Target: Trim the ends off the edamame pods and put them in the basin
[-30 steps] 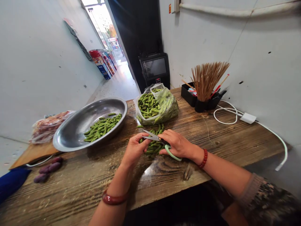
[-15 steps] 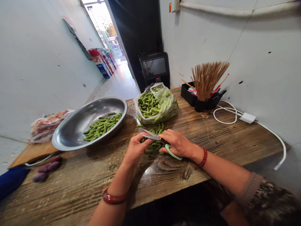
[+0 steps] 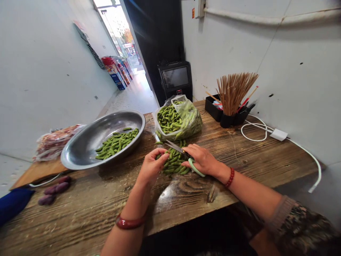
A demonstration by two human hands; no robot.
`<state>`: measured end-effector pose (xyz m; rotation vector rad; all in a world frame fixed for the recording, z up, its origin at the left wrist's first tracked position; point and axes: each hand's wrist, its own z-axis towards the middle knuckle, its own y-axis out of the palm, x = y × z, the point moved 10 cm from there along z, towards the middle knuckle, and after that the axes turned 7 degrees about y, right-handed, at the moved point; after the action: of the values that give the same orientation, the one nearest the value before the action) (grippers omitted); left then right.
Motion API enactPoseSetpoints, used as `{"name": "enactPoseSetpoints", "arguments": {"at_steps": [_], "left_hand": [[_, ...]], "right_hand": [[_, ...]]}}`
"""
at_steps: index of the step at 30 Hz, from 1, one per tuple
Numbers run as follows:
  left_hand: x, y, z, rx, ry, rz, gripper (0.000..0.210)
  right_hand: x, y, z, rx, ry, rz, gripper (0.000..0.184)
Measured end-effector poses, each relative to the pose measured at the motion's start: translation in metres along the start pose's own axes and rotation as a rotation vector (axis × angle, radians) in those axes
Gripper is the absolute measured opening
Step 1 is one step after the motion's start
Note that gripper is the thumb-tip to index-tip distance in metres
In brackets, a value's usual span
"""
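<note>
Between the thumb and fingers of my left hand [image 3: 151, 165] is a green soybean pod [image 3: 158, 156], mostly covered by the fingers. My right hand [image 3: 201, 159] grips scissors [image 3: 176, 146] with pale green handles, the blades pointing left just above the held pod. Under and between both hands lies a pile of soybean pods [image 3: 174, 163] on the wooden table [image 3: 112, 199]. Behind the pile stands a clear plastic bag [image 3: 195, 122] full of pods. To the left, a wide metal basin [image 3: 80, 145] has pods gathered on its right side.
At the back right, a black holder [image 3: 213, 108] contains many thin sticks [image 3: 234, 94], near a white cable [image 3: 303, 151]. Several purple sweet potatoes [image 3: 54, 190] lie front left, beside dark blue cloth [image 3: 14, 204]. A wrapped bundle [image 3: 54, 142] sits beyond the basin.
The scissor blades have come away from my left fingers and appear closed together. My left hand has turned slightly, still pinching the pod. The view has shifted a little.
</note>
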<state>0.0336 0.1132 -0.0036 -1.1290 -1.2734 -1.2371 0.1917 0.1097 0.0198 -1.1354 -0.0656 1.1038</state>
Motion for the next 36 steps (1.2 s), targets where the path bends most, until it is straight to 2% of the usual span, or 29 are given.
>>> {"name": "enactPoseSetpoints", "arguments": {"at_steps": [4,9,25,29,36], "left_hand": [[0.0,-0.001,0.002,0.004,-0.009,-0.156,0.027],[-0.003,0.0,0.004,0.0,-0.03,-0.232,0.029],[-0.009,0.013,0.002,-0.047,-0.045,-0.181,0.031],[-0.008,0.017,0.001,-0.073,-0.036,-0.17,0.029],[-0.006,0.013,0.001,-0.051,-0.038,-0.245,0.03]], "right_hand": [[0.0,-0.004,0.002,0.014,0.004,0.02,0.046],[-0.002,0.001,0.0,0.001,-0.028,0.035,0.051],[-0.007,0.0,0.001,-0.014,-0.049,0.048,0.055],[-0.006,-0.001,0.001,-0.005,-0.043,0.056,0.05],[-0.006,0.001,-0.001,-0.012,-0.047,0.024,0.04]]}}
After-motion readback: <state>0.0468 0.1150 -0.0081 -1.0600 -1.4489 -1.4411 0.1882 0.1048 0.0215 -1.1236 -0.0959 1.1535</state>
